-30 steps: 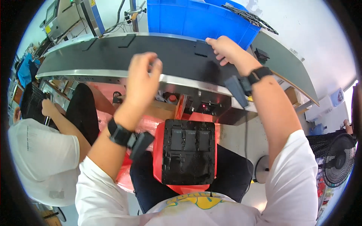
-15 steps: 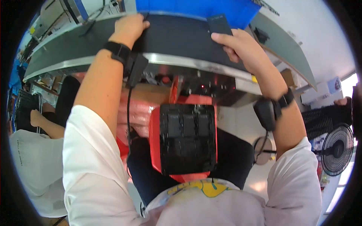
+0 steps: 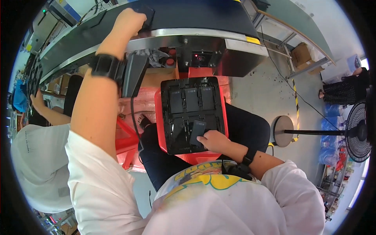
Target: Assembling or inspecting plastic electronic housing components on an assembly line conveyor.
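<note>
Grey factory floor runs beneath a long dark conveyor belt [image 3: 188, 15], with a co-worker in white [image 3: 35, 164] seated to the left and a standing fan [image 3: 358, 133] at right. On the person's lap sits a red crate [image 3: 188, 156] carrying a black tray [image 3: 192, 113] with slots. Right hand [image 3: 213, 141] pinches a small dark flat part [image 3: 197, 132] over the tray's lower slots. Left hand [image 3: 129, 21] is stretched up onto the belt, its grip closed on another dark piece [image 3: 148, 17]. With attention split, the part could seat crooked, or the tray could tip off the lap.
</note>
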{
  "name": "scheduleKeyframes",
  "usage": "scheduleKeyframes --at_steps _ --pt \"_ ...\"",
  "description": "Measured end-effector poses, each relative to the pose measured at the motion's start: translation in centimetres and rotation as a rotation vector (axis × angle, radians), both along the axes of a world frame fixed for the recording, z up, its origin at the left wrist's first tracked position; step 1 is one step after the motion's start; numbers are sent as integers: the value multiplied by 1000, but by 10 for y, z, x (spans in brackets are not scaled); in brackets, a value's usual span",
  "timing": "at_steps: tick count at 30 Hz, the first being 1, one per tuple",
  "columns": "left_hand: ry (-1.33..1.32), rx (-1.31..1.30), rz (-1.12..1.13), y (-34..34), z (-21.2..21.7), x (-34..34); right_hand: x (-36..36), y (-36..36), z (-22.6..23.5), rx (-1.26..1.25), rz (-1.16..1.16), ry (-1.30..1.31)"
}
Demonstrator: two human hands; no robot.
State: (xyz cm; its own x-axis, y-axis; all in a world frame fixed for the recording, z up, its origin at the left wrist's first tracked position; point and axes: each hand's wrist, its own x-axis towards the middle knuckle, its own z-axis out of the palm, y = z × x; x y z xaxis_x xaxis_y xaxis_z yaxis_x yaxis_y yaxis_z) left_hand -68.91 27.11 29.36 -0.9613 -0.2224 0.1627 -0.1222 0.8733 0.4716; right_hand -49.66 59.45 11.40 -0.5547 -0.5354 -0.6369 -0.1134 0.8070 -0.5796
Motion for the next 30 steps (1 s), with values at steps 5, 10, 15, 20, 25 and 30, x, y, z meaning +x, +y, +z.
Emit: scheduleKeyframes --at_steps 5,10,15,20,25,30 --pt "40 926 -147 47 0 107 -3 7 9 -39 115 181" --pt "-182 1019 -56 95 -59 231 -14 51 49 -345 -98 115" --pt "-401 977 290 126 -158 282 -19 126 82 -434 -629 232" --pt "-409 643 307 120 -181 282 41 231 77 -103 -1009 291" --pt "-262 182 20 121 -175 266 194 258 97 223 -500 -376" --pt "-266 181 84 126 -182 270 274 260 29 577 -1077 -721"
